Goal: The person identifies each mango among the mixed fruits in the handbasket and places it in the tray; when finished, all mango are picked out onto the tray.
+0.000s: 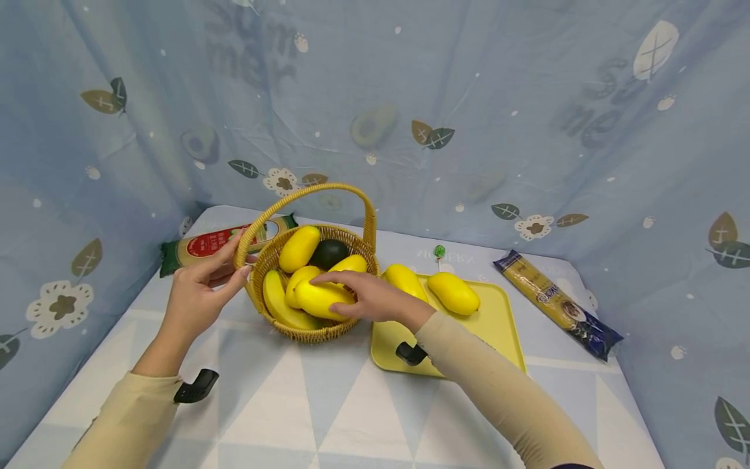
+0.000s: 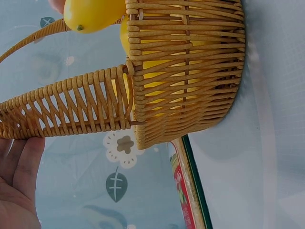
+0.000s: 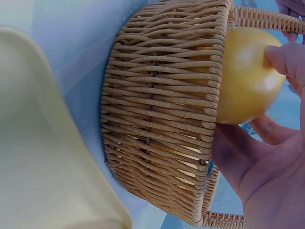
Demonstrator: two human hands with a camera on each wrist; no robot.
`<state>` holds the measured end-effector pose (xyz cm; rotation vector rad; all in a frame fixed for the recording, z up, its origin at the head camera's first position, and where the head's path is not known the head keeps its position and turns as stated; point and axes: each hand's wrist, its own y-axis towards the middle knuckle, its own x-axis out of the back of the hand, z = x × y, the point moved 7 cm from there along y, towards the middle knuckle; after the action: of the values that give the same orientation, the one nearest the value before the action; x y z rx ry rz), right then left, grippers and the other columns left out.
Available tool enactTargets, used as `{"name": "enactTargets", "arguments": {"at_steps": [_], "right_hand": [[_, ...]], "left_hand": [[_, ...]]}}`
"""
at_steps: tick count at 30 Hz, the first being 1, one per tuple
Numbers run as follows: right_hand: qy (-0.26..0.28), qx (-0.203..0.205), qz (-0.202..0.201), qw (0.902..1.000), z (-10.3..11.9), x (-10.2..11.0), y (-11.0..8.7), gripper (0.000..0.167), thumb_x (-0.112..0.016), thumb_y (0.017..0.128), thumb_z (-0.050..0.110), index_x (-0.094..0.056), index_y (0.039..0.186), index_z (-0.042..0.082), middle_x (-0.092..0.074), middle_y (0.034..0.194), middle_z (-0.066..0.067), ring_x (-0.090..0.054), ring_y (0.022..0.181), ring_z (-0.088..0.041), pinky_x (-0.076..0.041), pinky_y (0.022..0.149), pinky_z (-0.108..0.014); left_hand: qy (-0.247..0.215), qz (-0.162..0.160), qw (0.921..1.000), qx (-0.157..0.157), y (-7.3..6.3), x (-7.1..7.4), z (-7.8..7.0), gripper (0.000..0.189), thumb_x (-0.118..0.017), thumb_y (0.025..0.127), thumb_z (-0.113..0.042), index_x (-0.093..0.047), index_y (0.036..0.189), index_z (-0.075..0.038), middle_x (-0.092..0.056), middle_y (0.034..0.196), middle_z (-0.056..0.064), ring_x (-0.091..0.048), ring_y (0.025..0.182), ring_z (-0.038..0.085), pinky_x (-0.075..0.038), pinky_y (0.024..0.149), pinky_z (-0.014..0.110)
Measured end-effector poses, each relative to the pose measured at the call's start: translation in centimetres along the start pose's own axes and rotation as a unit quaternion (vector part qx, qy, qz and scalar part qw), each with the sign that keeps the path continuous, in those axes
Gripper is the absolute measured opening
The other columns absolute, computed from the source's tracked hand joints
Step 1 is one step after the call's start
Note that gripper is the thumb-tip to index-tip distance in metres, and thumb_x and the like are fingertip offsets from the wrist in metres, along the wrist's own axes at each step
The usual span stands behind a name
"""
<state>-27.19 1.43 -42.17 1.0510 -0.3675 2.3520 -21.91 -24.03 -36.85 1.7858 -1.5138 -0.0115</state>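
Observation:
A woven basket (image 1: 310, 333) with a tall arched handle (image 1: 275, 207) holds several yellow mangoes, a banana (image 1: 275, 299) and a dark green avocado (image 1: 329, 253). My left hand (image 1: 196, 296) grips the handle low on its left side, with the thumb in front. Over the basket's right part reaches my right hand (image 1: 372, 296), thumb and fingers around a mango (image 1: 322, 299). In the right wrist view that mango (image 3: 248, 71) sits at rim height, thumb pressed on its skin. The left wrist view shows a mango (image 2: 95, 14) above the rim, too.
Right of the basket lies a yellow tray (image 1: 504, 326) bearing two mangoes (image 1: 454, 293), partly under my right forearm. A green lollipop (image 1: 439, 251) is behind it. A blue-and-gold pasta packet (image 1: 556, 303) lies at far right; a green-and-red packet (image 1: 202, 246) lies behind the basket's left side.

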Motion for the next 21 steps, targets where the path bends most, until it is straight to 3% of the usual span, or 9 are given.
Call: {"name": "enactTargets", "arguments": {"at_steps": [11,18,21], "right_hand": [[0.033,-0.038,-0.069,0.9963,-0.8,2.3,-1.4,0.052,-0.064,0.102,0.035,-0.046,0.150,0.042,-0.047,0.152,0.014,-0.049,0.133,-0.016,-0.049,0.102,-0.037],[0.044,-0.045,-0.106,0.9923,-1.5,4.3,-3.8,0.053,-0.065,0.102,0.031,-0.047,0.151,0.038,-0.045,0.155,0.009,-0.054,0.127,-0.020,-0.051,0.100,-0.038],[0.058,-0.066,-0.116,0.9893,-2.3,5.1,-5.2,0.053,-0.065,0.101,0.029,-0.047,0.151,0.036,-0.046,0.154,0.005,-0.057,0.123,-0.023,-0.054,0.097,-0.038]], "left_hand": [[0.002,0.000,1.0000,0.001,0.0,0.0,-0.1,0.068,-0.075,0.089,0.004,-0.053,0.149,-0.019,-0.073,0.110,0.025,-0.058,0.098,-0.018,-0.049,0.081,0.007],[0.003,0.000,1.0000,0.004,0.0,0.0,-0.1,0.070,-0.074,0.090,0.005,-0.052,0.150,-0.024,-0.073,0.110,0.023,-0.059,0.098,-0.018,-0.050,0.081,0.007],[0.007,-0.002,0.9999,0.008,-0.1,0.0,0.0,0.070,-0.073,0.090,0.004,-0.052,0.150,-0.026,-0.073,0.111,0.023,-0.059,0.097,-0.019,-0.050,0.080,0.007]]}}
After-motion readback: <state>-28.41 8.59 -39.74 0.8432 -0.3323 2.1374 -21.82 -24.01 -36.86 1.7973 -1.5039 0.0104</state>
